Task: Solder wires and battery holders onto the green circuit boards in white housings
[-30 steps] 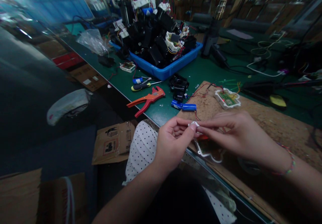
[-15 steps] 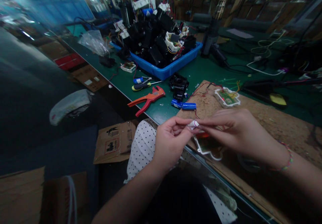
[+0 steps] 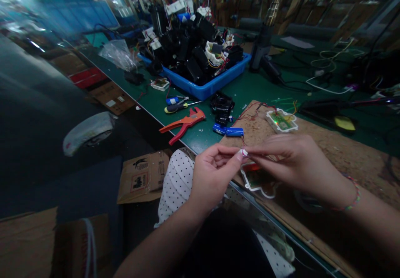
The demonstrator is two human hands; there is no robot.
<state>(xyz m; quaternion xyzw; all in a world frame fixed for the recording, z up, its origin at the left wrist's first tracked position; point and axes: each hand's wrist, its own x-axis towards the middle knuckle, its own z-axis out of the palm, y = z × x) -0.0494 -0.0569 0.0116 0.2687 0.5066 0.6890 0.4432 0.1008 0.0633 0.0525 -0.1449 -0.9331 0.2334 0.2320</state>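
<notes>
A small white piece with a pink line (image 3: 244,152) is pinched between my hands; its kind I cannot make out. My left hand (image 3: 215,167) presses it between thumb and forefinger. From the other side my right hand (image 3: 289,157) is closed with its fingertips at the same piece. Just below them, a white-edged cloud-shaped casing (image 3: 261,192) lies at the edge of the brown board (image 3: 337,157), partly hidden by my right hand. Beyond my hands lie blue cylindrical cells (image 3: 234,132). A second cloud-shaped casing with a green circuit board (image 3: 281,120) shows a small lit light.
Orange-red wire strippers (image 3: 184,125) and a screwdriver (image 3: 176,108) lie left of the cells, near black parts (image 3: 222,105). Behind them stands a blue tray (image 3: 203,90) heaped with black and white parts. A soldering-iron stand with yellow sponge (image 3: 344,123) is at right.
My left thumb has shifted over the white piece, so less of it shows. The light on the far casing has turned from red to greenish. Both hands stay nearly in place.
</notes>
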